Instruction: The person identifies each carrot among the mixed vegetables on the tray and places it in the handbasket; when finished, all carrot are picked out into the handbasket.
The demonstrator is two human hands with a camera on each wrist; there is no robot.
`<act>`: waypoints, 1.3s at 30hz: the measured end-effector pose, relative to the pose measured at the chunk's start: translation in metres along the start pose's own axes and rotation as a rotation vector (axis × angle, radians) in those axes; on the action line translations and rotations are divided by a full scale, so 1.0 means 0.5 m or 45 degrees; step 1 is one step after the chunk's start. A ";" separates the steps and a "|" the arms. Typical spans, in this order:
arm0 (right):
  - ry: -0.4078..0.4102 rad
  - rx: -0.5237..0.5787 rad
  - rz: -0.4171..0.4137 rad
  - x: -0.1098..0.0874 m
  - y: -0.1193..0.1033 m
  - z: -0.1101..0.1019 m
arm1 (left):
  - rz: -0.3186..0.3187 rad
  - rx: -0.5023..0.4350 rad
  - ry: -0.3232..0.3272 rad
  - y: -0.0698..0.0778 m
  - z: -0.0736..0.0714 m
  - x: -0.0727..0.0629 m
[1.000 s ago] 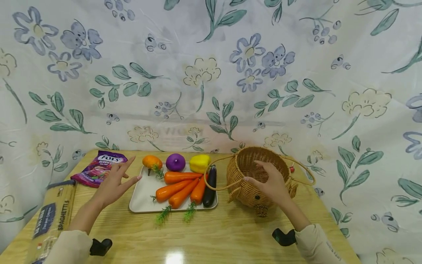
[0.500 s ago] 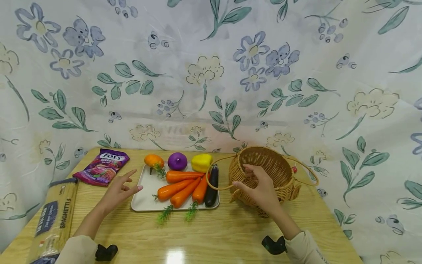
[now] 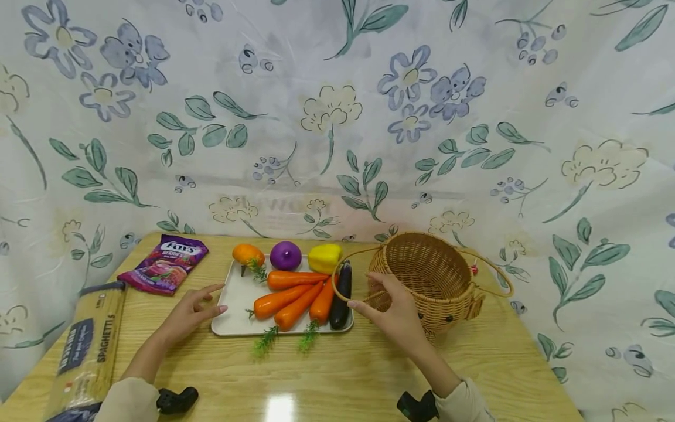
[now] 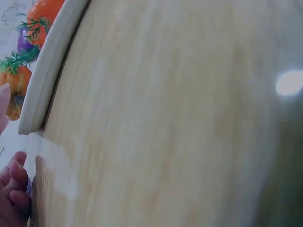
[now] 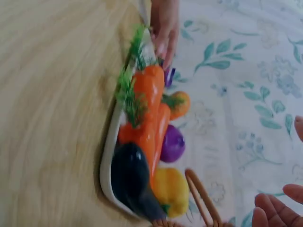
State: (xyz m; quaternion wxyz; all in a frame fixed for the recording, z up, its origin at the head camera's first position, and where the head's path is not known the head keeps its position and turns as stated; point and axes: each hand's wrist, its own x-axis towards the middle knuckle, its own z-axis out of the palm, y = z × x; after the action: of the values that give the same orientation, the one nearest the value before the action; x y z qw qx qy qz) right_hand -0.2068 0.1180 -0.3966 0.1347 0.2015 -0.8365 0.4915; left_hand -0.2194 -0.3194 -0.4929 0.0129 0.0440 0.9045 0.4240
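My left hand (image 3: 192, 313) is at the left end of a white tray (image 3: 232, 313), thumb and fingers spread around its edge. In the left wrist view, the tray's rim (image 4: 45, 71) rises close by the fingers. My right hand (image 3: 398, 313) hovers in front of the wicker basket (image 3: 448, 305), fingers apart, thumb tip beside its left handle (image 3: 337, 272). The tray holds several orange carrots (image 3: 292, 302), a dark eggplant (image 3: 341, 299), a yellow bell pepper (image 3: 325, 258), a purple round vegetable (image 3: 286, 256) and a small orange pumpkin (image 3: 246, 254).
A purple candy bag (image 3: 169, 264) lies at the back left, and a spaghetti pack (image 3: 92, 346) runs along the left side. The basket's left handle overhangs the eggplant. Behind the wooden table (image 3: 327, 375) hangs a floral cloth (image 3: 295, 117).
My right hand has moved left, from over the basket to its left front, near the tray's right end. My left hand has come down to the tray's left edge.
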 end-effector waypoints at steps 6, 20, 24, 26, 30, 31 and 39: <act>0.014 0.037 0.053 -0.020 -0.020 0.060 | -0.008 0.027 0.030 -0.012 0.003 -0.002; -0.036 0.140 0.241 -0.054 -0.014 0.193 | 0.007 0.090 0.127 -0.027 0.006 -0.011; 0.004 0.100 0.273 -0.057 -0.006 0.227 | -0.009 0.083 0.152 -0.035 0.012 -0.012; 0.032 0.096 0.281 -0.057 -0.008 0.240 | -0.019 0.079 0.164 -0.037 0.015 -0.012; 0.048 0.088 0.297 -0.055 -0.020 0.262 | -0.035 0.086 0.180 -0.036 0.019 -0.010; 0.045 0.091 0.307 -0.053 -0.024 0.268 | -0.037 0.091 0.183 -0.036 0.020 -0.010; 0.150 -0.043 0.362 -0.039 -0.037 0.314 | -0.039 0.113 0.201 -0.032 0.023 -0.002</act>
State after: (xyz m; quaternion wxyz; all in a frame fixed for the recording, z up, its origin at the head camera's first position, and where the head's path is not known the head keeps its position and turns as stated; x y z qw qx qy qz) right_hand -0.1853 -0.0239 -0.4659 0.1157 0.0494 -0.8555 0.5023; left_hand -0.2188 -0.3207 -0.5126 -0.0540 -0.0028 0.9212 0.3854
